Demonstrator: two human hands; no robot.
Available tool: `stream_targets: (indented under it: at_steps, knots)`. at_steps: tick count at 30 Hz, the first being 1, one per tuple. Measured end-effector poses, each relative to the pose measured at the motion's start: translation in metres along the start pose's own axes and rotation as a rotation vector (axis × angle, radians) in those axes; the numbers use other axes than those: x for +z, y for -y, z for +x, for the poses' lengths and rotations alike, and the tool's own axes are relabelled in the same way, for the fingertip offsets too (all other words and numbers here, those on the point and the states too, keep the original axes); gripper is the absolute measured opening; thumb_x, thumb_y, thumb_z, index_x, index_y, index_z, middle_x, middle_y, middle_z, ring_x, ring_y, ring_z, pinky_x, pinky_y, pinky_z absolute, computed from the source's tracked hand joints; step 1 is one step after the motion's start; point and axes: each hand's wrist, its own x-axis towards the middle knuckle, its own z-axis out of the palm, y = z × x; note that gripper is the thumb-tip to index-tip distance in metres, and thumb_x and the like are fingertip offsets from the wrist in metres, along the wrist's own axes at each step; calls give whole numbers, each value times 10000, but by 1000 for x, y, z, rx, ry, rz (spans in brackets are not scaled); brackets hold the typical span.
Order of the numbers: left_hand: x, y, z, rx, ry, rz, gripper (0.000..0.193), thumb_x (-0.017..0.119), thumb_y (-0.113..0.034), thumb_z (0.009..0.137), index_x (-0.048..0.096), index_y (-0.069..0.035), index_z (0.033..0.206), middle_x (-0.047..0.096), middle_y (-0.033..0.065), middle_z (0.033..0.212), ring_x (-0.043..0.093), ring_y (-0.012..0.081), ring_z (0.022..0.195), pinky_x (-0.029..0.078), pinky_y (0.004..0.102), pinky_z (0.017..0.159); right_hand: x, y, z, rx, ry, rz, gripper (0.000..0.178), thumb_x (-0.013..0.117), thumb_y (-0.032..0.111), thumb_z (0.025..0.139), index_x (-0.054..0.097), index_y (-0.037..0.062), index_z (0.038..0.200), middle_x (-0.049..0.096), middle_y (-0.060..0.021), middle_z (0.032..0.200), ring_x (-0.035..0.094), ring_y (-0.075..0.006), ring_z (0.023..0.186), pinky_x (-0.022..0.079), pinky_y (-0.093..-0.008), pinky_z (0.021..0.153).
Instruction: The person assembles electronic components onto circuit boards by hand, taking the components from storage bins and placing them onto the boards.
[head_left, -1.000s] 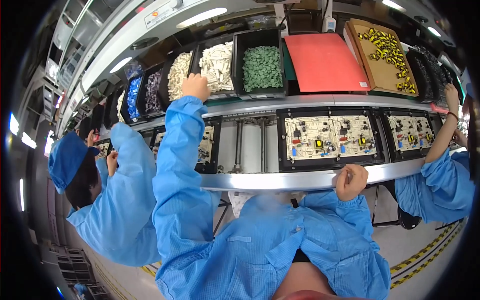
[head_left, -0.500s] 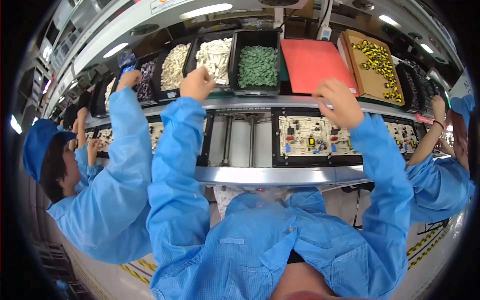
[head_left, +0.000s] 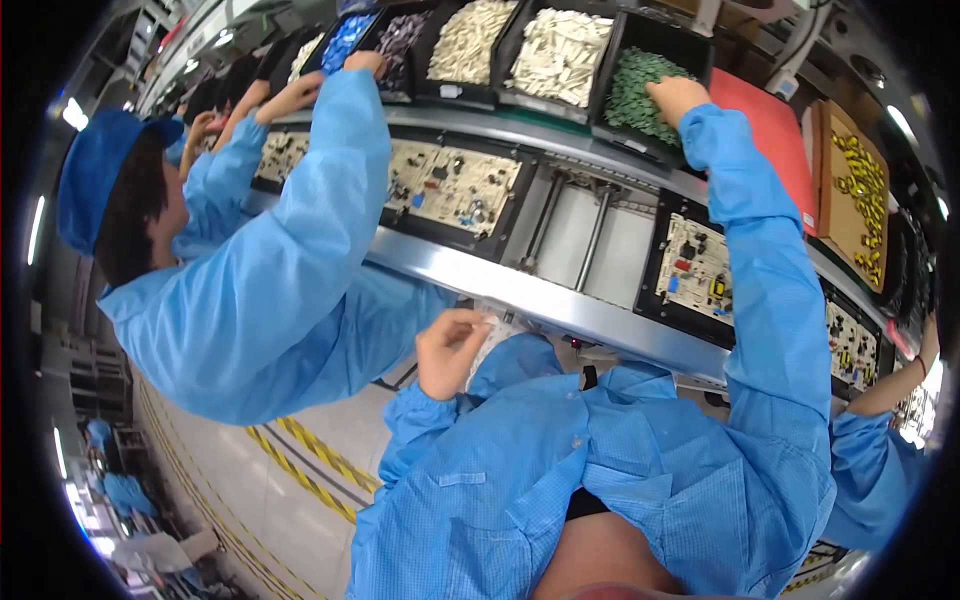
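Dozens of small, roundish dark-green pieces (head_left: 640, 92), dull-surfaced and overlapping, lie heaped in an open black plastic bin (head_left: 690, 52), and the bare right hand (head_left: 680, 99) is right at them! Its fingers curl over the pile; whether they grip one, I cannot tell. Below the silver metal rail (head_left: 480, 278), the bare left hand (head_left: 447, 350) has fingers nearly pinched, contents unclear.

The pale floor (head_left: 240, 480) bears striped yellow tape (head_left: 320, 448). A strip light (head_left: 37, 230) glows far left, above blurred furniture (head_left: 135, 440), perhaps racks.
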Motion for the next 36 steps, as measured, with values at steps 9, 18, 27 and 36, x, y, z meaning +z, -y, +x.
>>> stream_targets:
  at_steps: [9, 18, 27, 36]
  knots:
    - [-30, -15, 94, 284, -251, 308, 114, 620, -11, 818, 506, -10, 809, 537, 11, 793, 488, 61, 703, 399, 204, 614, 9, -12, 15, 109, -264, 194, 123, 590, 162, 772, 598, 69, 852, 641, -123, 858, 616, -321, 828, 495, -430, 714]
    - [-42, 29, 198, 325, -411, 130, 178, 630, -44, 817, 645, 24, 981, 644, 44, 792, 579, 85, 695, 457, 200, 633, 27, -15, 16, 85, -421, 161, 106, 554, 170, 812, 541, 66, 804, 609, -132, 796, 601, -329, 761, 490, -432, 668]
    - [-70, 24, 246, 357, -381, 829, 171, 643, -171, 718, 669, -10, 769, 645, 151, 775, 607, 308, 788, 470, 388, 746, -9, 8, 0, 147, -380, 170, 165, 549, 195, 736, 631, 63, 790, 634, -168, 793, 615, -339, 768, 489, -444, 680]
    - [-66, 28, 258, 451, -360, 1000, 155, 724, -180, 621, 696, -33, 662, 646, 149, 742, 601, 296, 768, 452, 391, 735, 22, -4, 18, 98, -423, 169, 97, 556, 168, 811, 539, 73, 810, 604, -125, 772, 605, -318, 744, 493, -428, 658]
